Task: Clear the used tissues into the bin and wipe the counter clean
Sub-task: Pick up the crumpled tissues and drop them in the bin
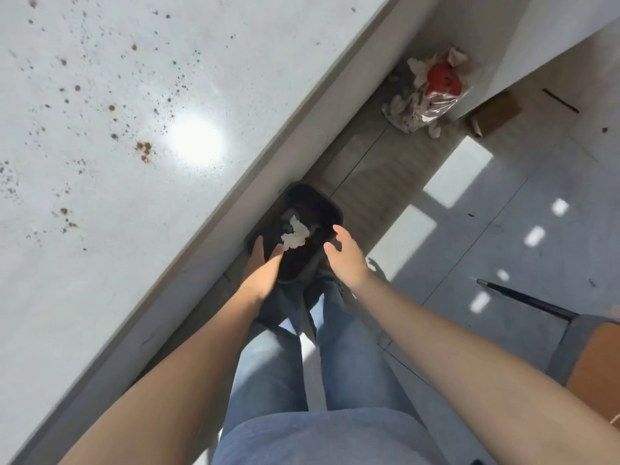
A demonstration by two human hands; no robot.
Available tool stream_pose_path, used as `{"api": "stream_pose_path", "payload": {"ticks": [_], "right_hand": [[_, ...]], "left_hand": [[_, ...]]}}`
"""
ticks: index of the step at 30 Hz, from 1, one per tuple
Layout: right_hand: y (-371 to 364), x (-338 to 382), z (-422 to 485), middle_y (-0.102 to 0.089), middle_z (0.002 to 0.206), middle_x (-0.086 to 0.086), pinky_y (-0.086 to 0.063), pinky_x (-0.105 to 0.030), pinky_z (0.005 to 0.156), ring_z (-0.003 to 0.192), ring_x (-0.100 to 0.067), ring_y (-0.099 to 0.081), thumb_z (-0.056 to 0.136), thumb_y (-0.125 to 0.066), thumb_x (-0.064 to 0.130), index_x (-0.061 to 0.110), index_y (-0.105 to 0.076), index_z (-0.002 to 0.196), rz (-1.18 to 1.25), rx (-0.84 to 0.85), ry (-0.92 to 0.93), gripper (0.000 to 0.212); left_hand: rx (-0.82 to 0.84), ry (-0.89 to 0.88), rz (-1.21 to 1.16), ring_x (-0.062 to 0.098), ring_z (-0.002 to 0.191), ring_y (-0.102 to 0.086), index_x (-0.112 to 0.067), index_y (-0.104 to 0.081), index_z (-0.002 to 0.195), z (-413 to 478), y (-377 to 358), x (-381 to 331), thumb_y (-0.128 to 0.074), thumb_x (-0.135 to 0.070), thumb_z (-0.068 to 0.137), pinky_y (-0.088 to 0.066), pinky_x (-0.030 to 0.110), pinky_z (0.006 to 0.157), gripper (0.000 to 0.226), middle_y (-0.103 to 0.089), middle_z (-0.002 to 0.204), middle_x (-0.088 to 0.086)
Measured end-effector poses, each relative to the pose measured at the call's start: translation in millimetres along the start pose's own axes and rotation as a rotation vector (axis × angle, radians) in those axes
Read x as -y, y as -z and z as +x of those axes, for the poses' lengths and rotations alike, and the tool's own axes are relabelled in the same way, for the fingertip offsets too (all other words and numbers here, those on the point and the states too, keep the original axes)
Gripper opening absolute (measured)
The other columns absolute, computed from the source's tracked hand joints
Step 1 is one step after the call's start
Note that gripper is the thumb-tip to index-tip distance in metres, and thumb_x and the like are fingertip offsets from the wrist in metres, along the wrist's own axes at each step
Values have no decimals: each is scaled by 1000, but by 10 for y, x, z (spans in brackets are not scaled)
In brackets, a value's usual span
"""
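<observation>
The left hand (265, 268) and right hand (345, 256) hang empty, fingers loosely spread, over the black bin (323, 201). A crumpled tissue (295, 234) shows between them, within its mouth. The counter (235, 78) beside the left hand carries brown spots (144, 151), which a dry wipe would likely smear.
</observation>
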State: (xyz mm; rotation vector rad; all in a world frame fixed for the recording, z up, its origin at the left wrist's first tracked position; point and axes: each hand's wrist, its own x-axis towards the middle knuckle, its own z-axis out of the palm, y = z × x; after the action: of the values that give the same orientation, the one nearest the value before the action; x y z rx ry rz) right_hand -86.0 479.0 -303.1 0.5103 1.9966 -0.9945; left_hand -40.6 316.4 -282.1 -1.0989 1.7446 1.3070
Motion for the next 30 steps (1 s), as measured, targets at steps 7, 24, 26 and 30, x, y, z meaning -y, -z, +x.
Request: {"api": "stream_pose_path", "payload": {"ticks": [7,24,26,30], "right_hand": [[156,159,-113,-13,161,7,-19,-47,116,147,-25,-18,100,-31,43,30,-21,150,-220,-72,93,54],[1135,1036,-896,-9,162,1,-6,-49,118,149,-24,-3,97,-38,36,28,-18,151,-608,-461,667,59],[1217,1195,-1023,-9,162,1,-5,-48,118,149,-25,-3,97,-37,37,27,-17,152,-640,-482,729,59],[1257,1616,-1276,-10,162,1,-5,-48,118,149,-26,-3,97,-39,35,26,-18,152,-641,-503,876,59]], "left_hand": [[38,-178,342,23,148,-12,-32,4,151,-152,26,-172,-26,-54,97,-12,44,121,65,-4,162,-1],[-115,-899,396,11,148,2,-23,-3,152,-1197,-174,-1180,-35,-43,99,-6,36,122,65,-2,161,-7],[-167,-935,400,8,148,5,-28,-1,152,-1364,-63,-1243,-34,-45,99,-3,36,122,64,3,158,-14],[-331,-1004,367,8,148,4,-29,-3,152,-1721,311,-1394,-36,-43,99,-3,37,122,65,0,161,-11]]}}
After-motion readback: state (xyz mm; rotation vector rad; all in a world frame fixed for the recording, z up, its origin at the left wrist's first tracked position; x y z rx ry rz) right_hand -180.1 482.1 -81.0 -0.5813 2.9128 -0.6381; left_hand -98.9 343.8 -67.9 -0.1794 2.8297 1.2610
